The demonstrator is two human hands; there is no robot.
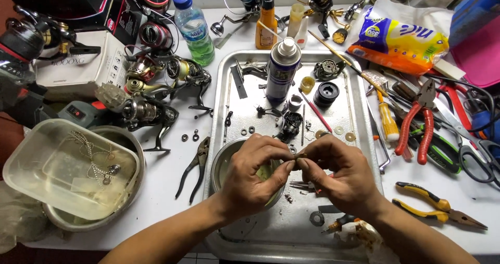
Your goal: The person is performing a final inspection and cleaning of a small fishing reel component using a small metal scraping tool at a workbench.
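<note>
My left hand (255, 173) and my right hand (338, 173) meet fingertip to fingertip over a metal tray (359, 128). Between them they pinch a small dark metal part (299, 157); its shape is mostly hidden by my fingers. Under my left hand sits a round metal bowl (223, 162). Just beyond my fingers lie a black reel body (289, 126), small washers (344, 134) and a blue spray can (282, 71) standing upright on the tray.
Several fishing reels (151, 95) crowd the left. A clear plastic tub (67, 167) rests in a steel bowl at the left front. Dark pliers (194, 167) lie left of the tray. Red pliers (416, 121), scissors (476, 157) and yellow-handled pliers (437, 206) lie right. Bottles (195, 29) stand behind.
</note>
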